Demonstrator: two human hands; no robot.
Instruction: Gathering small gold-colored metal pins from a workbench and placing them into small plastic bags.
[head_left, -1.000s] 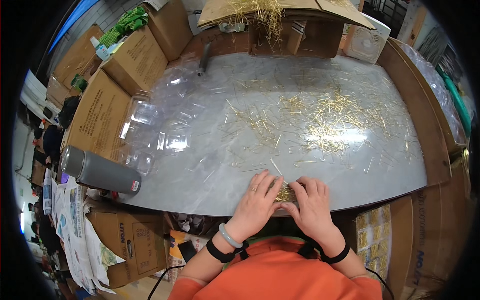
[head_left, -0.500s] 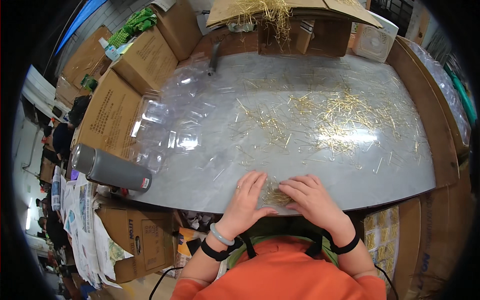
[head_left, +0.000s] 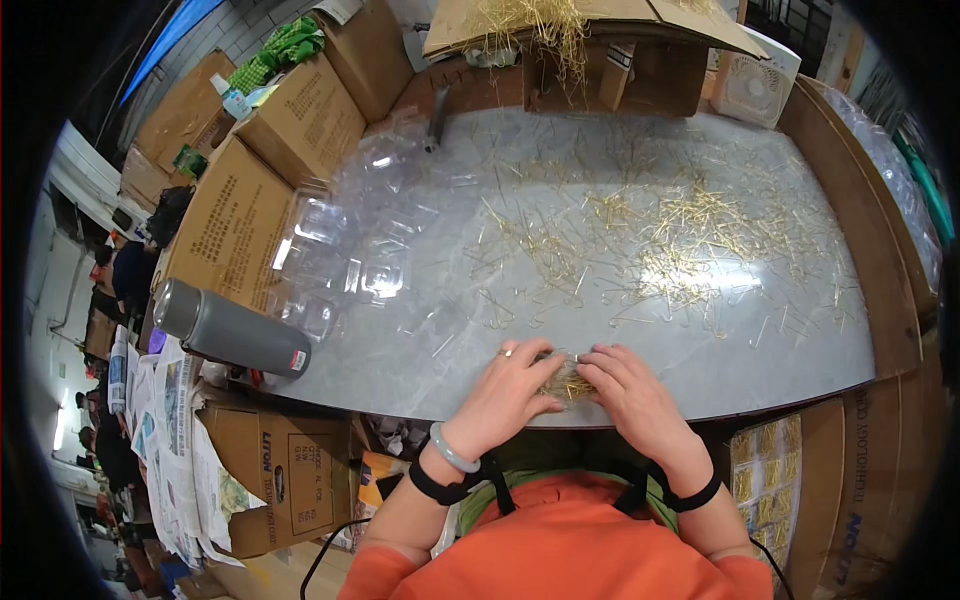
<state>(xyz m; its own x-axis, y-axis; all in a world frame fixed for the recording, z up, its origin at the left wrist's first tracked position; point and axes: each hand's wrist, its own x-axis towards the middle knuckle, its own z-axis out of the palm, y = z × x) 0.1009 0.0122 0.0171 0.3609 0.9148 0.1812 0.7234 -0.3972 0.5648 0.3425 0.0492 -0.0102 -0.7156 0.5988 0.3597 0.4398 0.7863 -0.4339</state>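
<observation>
Near the table's front edge, a small bundle of gold wire hooks (head_left: 568, 384) lies between my two hands. My left hand (head_left: 505, 390) wraps its fingers and thumb round the left end of the bundle. From the other side, my right hand (head_left: 632, 392) presses curled fingers against the right end; its thumb is mostly hidden. Whether a clear tray lies under the bundle I cannot tell. Beyond the hands, a loose heap of the same hooks (head_left: 690, 240) spreads over the grey tabletop (head_left: 400, 375).
Clear plastic trays (head_left: 345, 240) cover the table's left part, with a grey bottle (head_left: 230, 328) lying nearer me. A cardboard box (head_left: 650, 75) topped with hooks and a white fan (head_left: 752, 88) stand at the back. Packed hooks (head_left: 768, 470) sit in a carton below right.
My left hand has moved right and closed round the left end of the bundle. The right hand has shifted slightly right, staying against it. The whole view has shifted slightly.
</observation>
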